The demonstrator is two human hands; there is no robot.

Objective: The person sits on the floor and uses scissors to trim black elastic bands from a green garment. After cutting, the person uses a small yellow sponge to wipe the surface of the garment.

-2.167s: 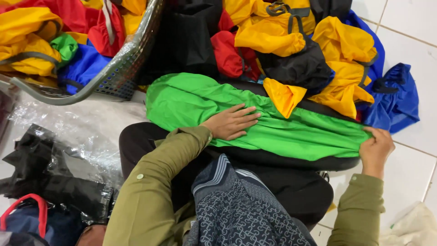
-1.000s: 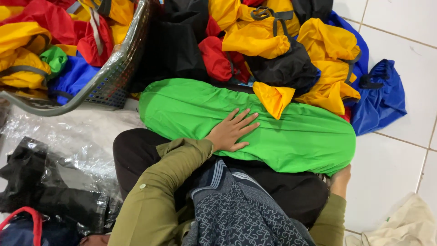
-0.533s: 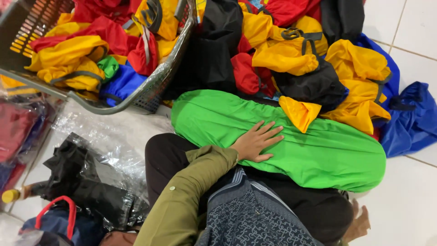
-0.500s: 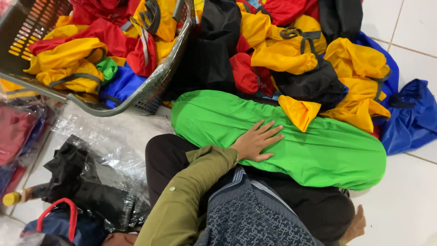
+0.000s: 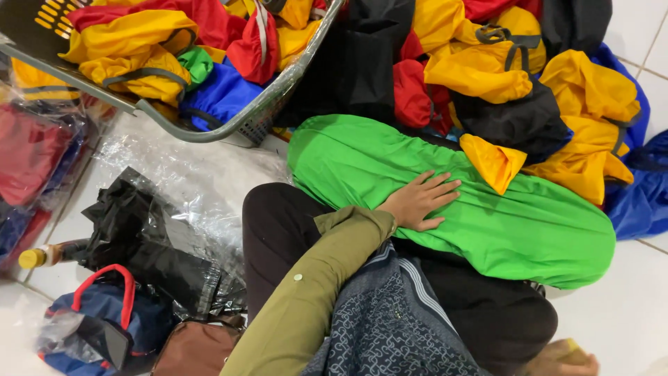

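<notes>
White tiled floor (image 5: 626, 320) strewn with bright fabric pieces; a smooth, thin green cloth (image 5: 487, 216), long and rounded at its ends, lies across the person's lap beside a heap of yellow, red, black and blue cloths (image 5: 515, 90); the left hand (image 5: 419, 202) rests flat on it, fingers spread, gripping nothing; the right hand is out of sight; a grey mesh basket (image 5: 271, 104) tilts at upper left above crinkled clear plastic (image 5: 188, 174).

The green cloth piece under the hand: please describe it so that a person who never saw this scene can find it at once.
Start at the white tiled floor with its pile of yellow, red, black and blue bags. In front of that pile, across the seated person's lap, lies the green cloth piece, with the left hand flat on it. It is the only large bright green item, long and smoothed out, while its neighbours are crumpled.
</notes>
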